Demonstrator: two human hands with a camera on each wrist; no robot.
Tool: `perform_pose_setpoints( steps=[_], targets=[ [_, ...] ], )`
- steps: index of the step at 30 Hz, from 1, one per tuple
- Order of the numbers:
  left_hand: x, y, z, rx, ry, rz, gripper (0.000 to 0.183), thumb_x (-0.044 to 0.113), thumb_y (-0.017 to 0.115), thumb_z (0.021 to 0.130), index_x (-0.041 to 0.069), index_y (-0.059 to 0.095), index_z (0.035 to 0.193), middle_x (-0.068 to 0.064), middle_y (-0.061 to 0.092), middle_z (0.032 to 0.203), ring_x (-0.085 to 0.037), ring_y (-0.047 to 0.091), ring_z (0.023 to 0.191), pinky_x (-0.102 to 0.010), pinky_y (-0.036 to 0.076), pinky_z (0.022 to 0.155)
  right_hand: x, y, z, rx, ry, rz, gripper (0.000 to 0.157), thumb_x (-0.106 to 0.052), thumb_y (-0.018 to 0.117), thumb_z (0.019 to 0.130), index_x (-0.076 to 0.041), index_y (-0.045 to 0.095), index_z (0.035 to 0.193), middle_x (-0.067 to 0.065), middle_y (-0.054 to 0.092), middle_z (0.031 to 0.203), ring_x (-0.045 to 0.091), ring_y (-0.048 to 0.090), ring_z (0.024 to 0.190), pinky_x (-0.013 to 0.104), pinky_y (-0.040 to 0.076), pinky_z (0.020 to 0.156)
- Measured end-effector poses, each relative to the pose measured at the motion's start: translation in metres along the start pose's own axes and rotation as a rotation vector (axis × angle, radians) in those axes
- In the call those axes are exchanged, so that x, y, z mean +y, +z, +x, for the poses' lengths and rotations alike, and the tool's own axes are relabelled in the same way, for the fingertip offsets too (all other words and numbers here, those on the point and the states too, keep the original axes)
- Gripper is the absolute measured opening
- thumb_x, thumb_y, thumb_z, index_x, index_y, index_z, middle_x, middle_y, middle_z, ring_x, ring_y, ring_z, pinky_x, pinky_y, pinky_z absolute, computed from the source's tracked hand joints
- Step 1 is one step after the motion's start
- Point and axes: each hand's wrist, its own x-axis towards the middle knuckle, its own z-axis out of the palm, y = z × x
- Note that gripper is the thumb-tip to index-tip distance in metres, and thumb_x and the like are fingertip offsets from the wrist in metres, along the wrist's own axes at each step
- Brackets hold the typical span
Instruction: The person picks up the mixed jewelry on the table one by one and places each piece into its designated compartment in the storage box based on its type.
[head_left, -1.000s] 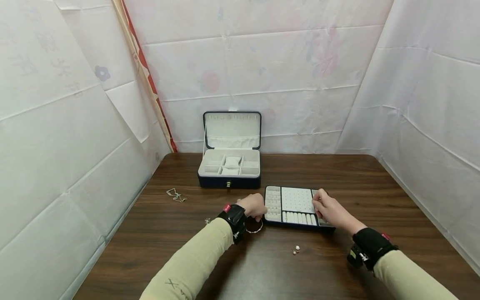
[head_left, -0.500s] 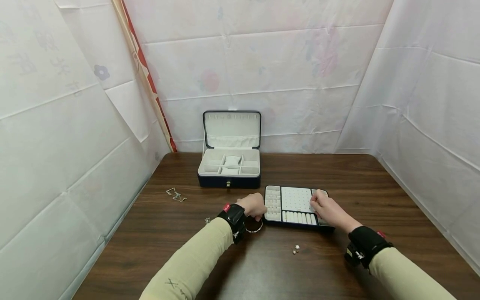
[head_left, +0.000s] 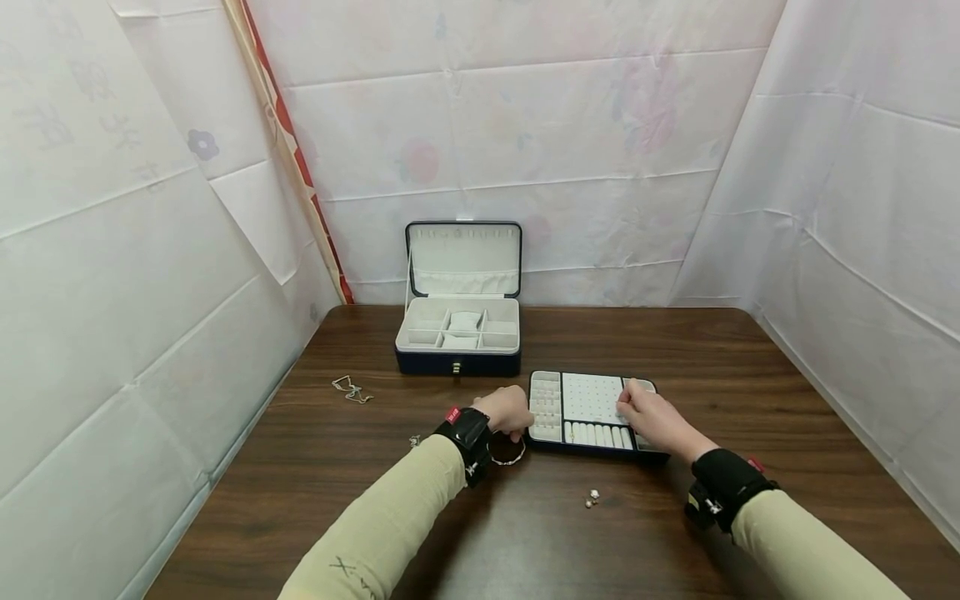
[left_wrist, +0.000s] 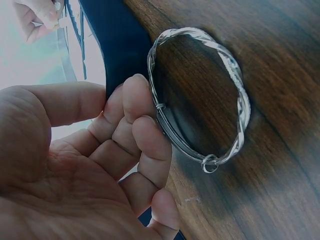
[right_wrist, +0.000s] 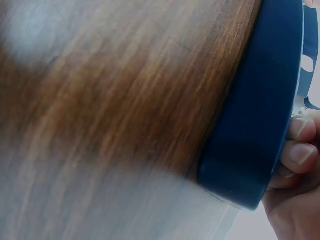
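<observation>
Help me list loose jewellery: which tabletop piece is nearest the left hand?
The twisted silvery bracelet, right beside the left hand; the chain, the small piece between chain and bracelet, and the tiny cluster lie farther off.

Wooden table point(head_left: 637, 542): brown, dark-grained, extends beneath the grip. White sheet point(head_left: 585, 125): creased, faint pink print, hangs beyond the grip. Red-and-cream strip point(head_left: 285, 121): slanted, beyond and left of the grip.

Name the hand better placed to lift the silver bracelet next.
Likely the left hand: it is right beside the bracelet, while the right hand is at the tray's right end.
</observation>
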Motion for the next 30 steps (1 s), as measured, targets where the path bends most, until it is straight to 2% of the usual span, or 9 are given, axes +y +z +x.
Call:
perform_pose_setpoints(
  steps=[5,12,23,30],
  targets=[
    [0.0003,-0.0006,-0.0003,0.0,-0.003,0.001,0.033,0.016,0.058,0.092,0.002,0.075,0.068,-0.008,0.076,0.072,-0.016,0.054,0.054,-0.036,0.036,0.069,-0.0011,-0.0001,0.0015,-0.011,0.012,-0.021,0.008,-0.011,0.046,0.107,-0.005,0.051,0.105,0.005,0.053,0.083,0.018,0.046,0.071,0.035,0.038,0.066],
    [0.0002,0.0003,-0.0004,0.001,-0.001,-0.01,0.032,0.015,0.058,0.092,0.002,0.074,0.067,-0.007,0.075,0.071,-0.021,0.062,0.061,-0.036,0.035,0.069,-0.0039,-0.0002,0.0021,-0.032,0.035,-0.059,0.005,-0.011,0.049,0.107,-0.007,0.05,0.103,0.003,0.052,0.082,0.018,0.046,0.072,0.035,0.038,0.067],
    [-0.0007,0.0009,0.0005,0.001,0.004,-0.007,0.033,0.015,0.058,0.092,0.002,0.074,0.066,-0.008,0.075,0.07,-0.02,0.06,0.059,-0.034,0.035,0.065,-0.0036,0.0014,0.0047,-0.062,0.05,-0.097,0.006,-0.012,0.051,0.106,-0.01,0.049,0.1,0.002,0.052,0.081,0.017,0.047,0.072,0.034,0.038,0.065],
    [-0.0003,0.0,0.0002,0.0,0.002,-0.009,0.033,0.015,0.058,0.092,0.002,0.075,0.067,-0.008,0.075,0.072,-0.02,0.06,0.06,-0.034,0.036,0.064,-0.0036,-0.0001,0.005,-0.054,0.019,-0.103,0.007,-0.011,0.052,0.104,-0.011,0.05,0.098,0.001,0.053,0.081,0.016,0.048,0.072,0.033,0.039,0.066]
  ],
)
